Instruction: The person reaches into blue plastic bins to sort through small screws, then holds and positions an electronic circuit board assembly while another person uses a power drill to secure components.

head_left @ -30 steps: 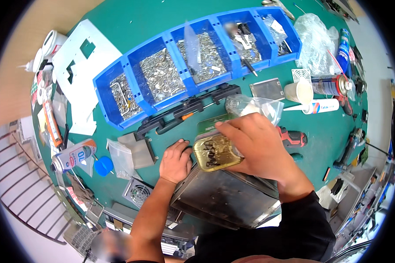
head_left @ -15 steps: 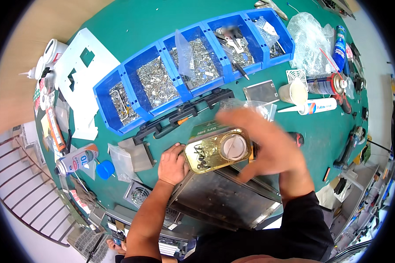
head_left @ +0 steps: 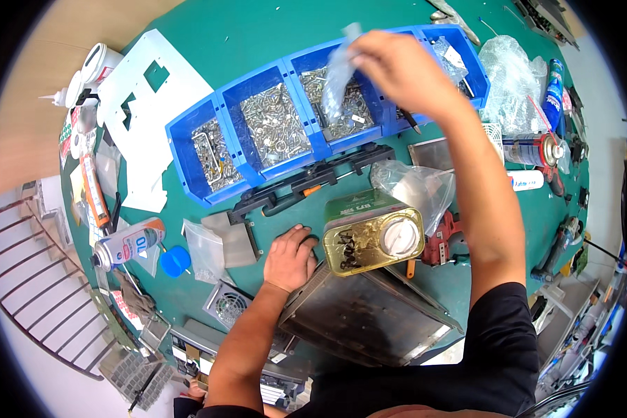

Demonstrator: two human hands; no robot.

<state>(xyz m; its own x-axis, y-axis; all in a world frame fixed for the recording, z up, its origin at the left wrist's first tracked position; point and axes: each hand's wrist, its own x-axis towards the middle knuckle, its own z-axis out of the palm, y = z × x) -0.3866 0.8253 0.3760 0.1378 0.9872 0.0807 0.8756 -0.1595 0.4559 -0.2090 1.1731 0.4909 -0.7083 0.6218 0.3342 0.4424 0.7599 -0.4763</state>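
Observation:
My right hand (head_left: 400,73) pinches the top of a thin translucent plastic bag (head_left: 338,83) over the blue parts bin (head_left: 313,146), whose compartments hold screws and small hardware. My left hand (head_left: 291,259) lies with bent, slightly parted fingers at the upper left corner of a dark metal case (head_left: 355,320). A green-and-gold rectangular tin (head_left: 359,247) with a round white cap stands at the case's upper edge. Beside it are a crumpled clear bag (head_left: 411,184) and a red power tool (head_left: 437,244).
White cut panels (head_left: 129,174) and spray cans (head_left: 129,242) are at left, with a blue lid (head_left: 175,262) and fan grille (head_left: 226,306). Bubble wrap (head_left: 508,83), cans, tubes and tools line the right. Another person's hand (head_left: 195,390) shows at the lower edge.
My right hand has left the tin and moved up to the bin, taking hold of the plastic bag. The tin's white cap is now uncovered. My left hand has barely moved.

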